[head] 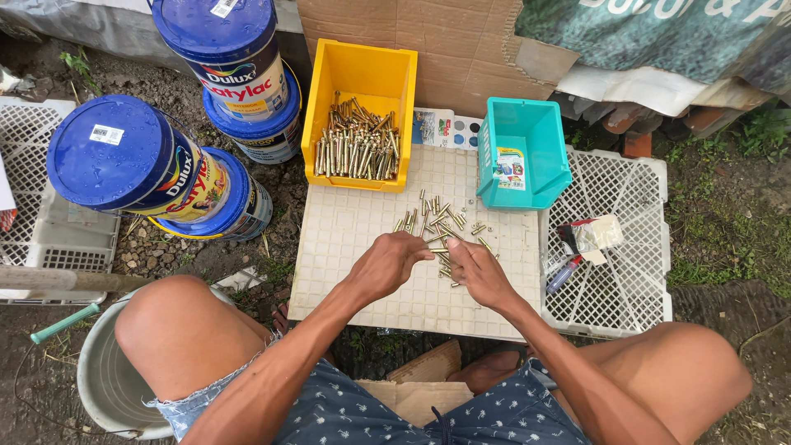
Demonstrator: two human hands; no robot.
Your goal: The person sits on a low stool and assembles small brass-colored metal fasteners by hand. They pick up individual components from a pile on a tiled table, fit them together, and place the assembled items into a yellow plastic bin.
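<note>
Bare knees frame both hands over a white board [354, 239]. Left hand [387, 265] and right hand [480, 274] meet, fingers pinching brass bolts [441, 227] scattered there. Farther off sit a yellow bin [360, 78] of bolts and a teal bin [521, 132].

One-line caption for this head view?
Both bare hands, left hand and right hand, handle loose brass-coloured bolts on a cream plastic board.

Four blue paint cans [124, 165] stood on the ground at the left. An empty teal bin [521, 161] sat on the white tray [362, 247]. A marker [564, 274] lay on a white crate [626, 272].
</note>
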